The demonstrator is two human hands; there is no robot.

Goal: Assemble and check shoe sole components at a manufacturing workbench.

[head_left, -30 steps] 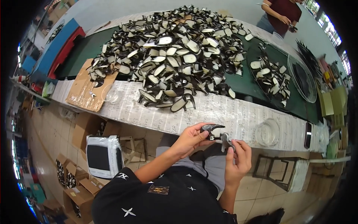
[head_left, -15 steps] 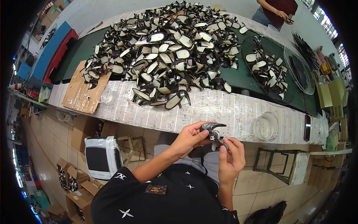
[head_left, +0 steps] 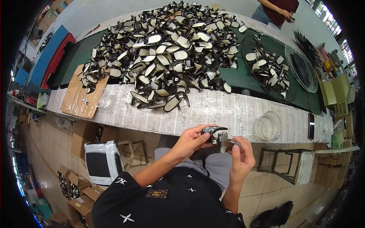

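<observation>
My left hand [head_left: 192, 141] grips a black shoe part [head_left: 211, 131] with a curved, pointed edge, in front of the table's near edge. Its thumb presses on the near side. Close beside it, my right hand [head_left: 242, 155] pinches the grey handle of a small hammer [head_left: 223, 143]. The hammer's head stands upright right against or just in front of the shoe part; whether they touch I cannot tell. A large pile of similar black shoe parts with cream pads [head_left: 167, 57] covers the table beyond my hands.
A wire basket [head_left: 243, 57] of shoe parts stands right of the pile. A clear plastic tub [head_left: 268, 126] and a phone [head_left: 311, 125] lie near the right edge. Leftward are cardboard [head_left: 78, 98], a clear cup [head_left: 103, 98] and a stool [head_left: 102, 161]. Another person [head_left: 275, 11] stands far right.
The hammer's head has swung up into view beside the shoe part. My right hand has moved slightly right, while my left hand keeps its hold. The view has shifted slightly.
</observation>
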